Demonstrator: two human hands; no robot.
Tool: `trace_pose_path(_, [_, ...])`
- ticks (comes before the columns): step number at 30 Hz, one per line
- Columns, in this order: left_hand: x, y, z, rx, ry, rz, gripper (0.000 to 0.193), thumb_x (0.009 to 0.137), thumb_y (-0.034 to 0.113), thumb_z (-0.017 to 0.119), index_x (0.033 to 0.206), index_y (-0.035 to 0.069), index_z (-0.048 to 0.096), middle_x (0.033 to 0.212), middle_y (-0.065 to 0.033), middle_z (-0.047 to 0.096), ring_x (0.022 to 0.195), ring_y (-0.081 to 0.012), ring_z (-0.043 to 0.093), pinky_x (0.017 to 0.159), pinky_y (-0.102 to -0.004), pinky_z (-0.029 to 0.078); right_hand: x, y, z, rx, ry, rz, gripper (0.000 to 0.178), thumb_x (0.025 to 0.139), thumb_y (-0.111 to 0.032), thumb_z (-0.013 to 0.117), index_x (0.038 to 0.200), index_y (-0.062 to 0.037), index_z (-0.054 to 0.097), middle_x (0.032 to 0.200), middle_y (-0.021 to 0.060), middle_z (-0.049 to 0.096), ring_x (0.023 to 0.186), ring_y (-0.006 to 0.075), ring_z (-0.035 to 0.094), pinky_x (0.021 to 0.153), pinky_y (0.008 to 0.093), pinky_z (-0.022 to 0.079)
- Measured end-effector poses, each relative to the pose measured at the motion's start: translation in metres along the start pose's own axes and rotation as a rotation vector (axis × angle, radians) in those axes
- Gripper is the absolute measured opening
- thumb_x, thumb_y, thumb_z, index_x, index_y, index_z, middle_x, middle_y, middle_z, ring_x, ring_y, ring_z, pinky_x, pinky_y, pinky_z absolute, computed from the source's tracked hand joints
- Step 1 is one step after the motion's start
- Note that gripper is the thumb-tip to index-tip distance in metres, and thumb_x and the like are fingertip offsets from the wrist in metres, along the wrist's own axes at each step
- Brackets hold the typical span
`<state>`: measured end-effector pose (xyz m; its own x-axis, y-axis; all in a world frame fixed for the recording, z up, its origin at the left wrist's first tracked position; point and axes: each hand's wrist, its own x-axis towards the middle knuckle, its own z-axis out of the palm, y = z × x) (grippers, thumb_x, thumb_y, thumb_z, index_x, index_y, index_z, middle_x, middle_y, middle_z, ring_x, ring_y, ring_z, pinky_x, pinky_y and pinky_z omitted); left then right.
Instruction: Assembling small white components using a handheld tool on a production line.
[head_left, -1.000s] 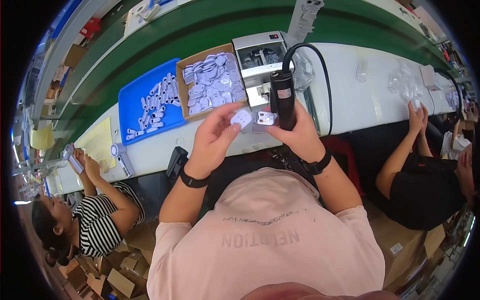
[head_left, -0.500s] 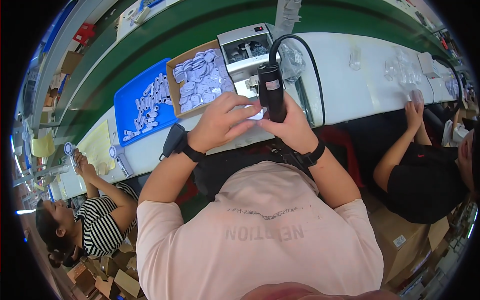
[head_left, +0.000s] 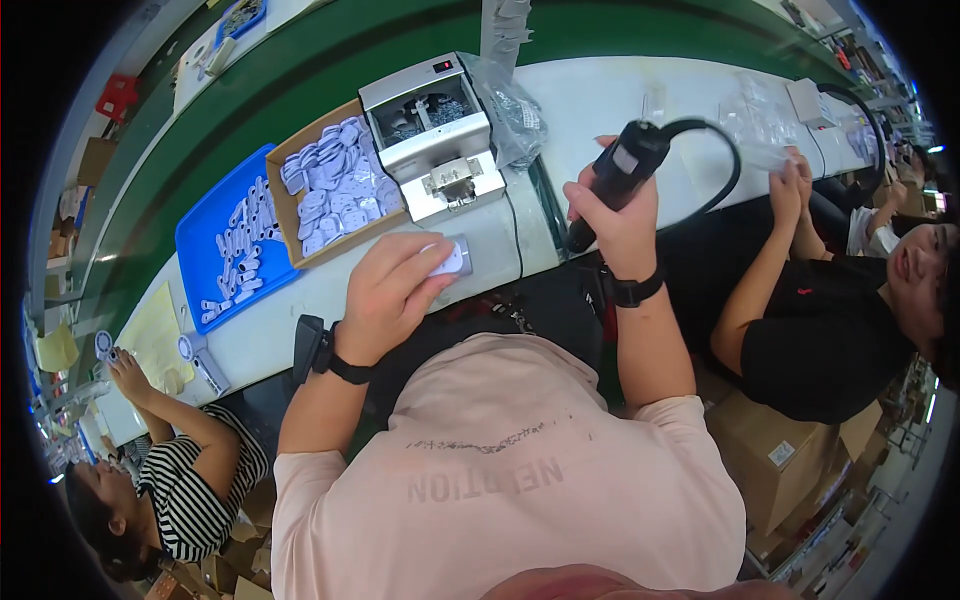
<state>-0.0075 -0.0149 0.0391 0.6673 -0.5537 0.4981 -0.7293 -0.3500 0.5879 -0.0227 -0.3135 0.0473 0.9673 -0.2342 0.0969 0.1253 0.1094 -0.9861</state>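
Observation:
My left hand (head_left: 385,300) is closed over a small white plastic part (head_left: 455,258) at the table's front edge, thumb and fingers gripping its side. To the right, my right hand (head_left: 628,222) is wrapped round a black electric screwdriver (head_left: 622,165), tilted, its lower end pointing down and left, well apart from the part. The screwdriver's cable (head_left: 735,150) loops off to the right. Behind my left hand stands a screw feeder (head_left: 432,130) with small screws in its tray. Beside it, a cardboard box (head_left: 290,225) holds many flat white plastic parts.
A blue tray (head_left: 190,250) with small white pieces lies left of the box. A clear plastic bag (head_left: 515,120) sits right of the feeder. Co-workers sit at both sides; the right one's hands (head_left: 790,190) hold clear plastic. A handheld fan (head_left: 203,362) lies at the left.
My right hand has drawn the screwdriver away from the white part, off to the right, and tilted it. My left hand keeps the part, now plainly visible. The whole view has shifted.

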Motion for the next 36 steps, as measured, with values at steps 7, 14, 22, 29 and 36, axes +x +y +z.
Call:
trace_pose_path(7, [-0.016,0.005,0.004,-0.003,0.034,-0.059,0.037,0.082,0.009,0.085,0.117,0.005,0.074,0.114,-0.0135,0.073,0.098,-0.0348,0.071,0.082,-0.0416,0.058,-0.006,0.042,0.012,-0.010,0.076,-0.144,0.042,0.088,0.013,0.074,0.120,-0.0042,0.052,0.087,0.0051,0.064,0.073,0.0162,0.066,0.070,0.0331,0.057])
trace_pose_path(14, [-0.013,0.005,0.011,-0.126,0.048,-0.057,0.039,0.081,0.004,0.084,0.119,0.004,0.073,0.119,-0.0155,0.073,0.103,-0.0348,0.071,0.087,-0.0413,0.058,0.003,0.046,0.015,-0.045,0.111,-0.083,0.038,0.090,0.010,0.073,0.119,-0.0038,0.053,0.085,0.0057,0.064,0.071,0.0165,0.065,0.066,0.0318,0.056])
trace_pose_path(22, [-0.027,0.006,0.012,-0.176,0.138,-0.043,0.037,0.082,0.003,0.083,0.118,0.005,0.073,0.121,-0.0143,0.073,0.106,-0.0339,0.071,0.089,-0.0403,0.058,0.020,-0.017,0.084,0.235,-0.169,-0.294,0.038,0.089,0.012,0.072,0.117,-0.0042,0.053,0.085,0.0064,0.065,0.070,0.0164,0.066,0.066,0.0313,0.056])
trace_pose_path(29, [-0.026,0.001,0.013,-0.233,0.184,-0.114,0.033,0.084,0.006,0.082,0.116,0.004,0.073,0.115,-0.0132,0.073,0.102,-0.0335,0.070,0.088,-0.0413,0.058,0.049,0.010,0.127,-0.016,-0.197,-0.148,0.040,0.087,0.011,0.074,0.119,-0.0044,0.054,0.084,0.0057,0.067,0.070,0.0148,0.066,0.064,0.0298,0.055])
trace_pose_path(36, [-0.022,0.004,0.013,-0.344,0.203,-0.271,0.033,0.086,0.006,0.082,0.117,0.003,0.071,0.112,-0.0144,0.072,0.102,-0.0323,0.070,0.088,-0.0380,0.055,0.026,0.015,0.112,-0.088,-0.283,-0.023,0.039,0.088,0.010,0.074,0.119,-0.0031,0.054,0.084,0.0047,0.066,0.070,0.0140,0.066,0.063,0.0290,0.054])
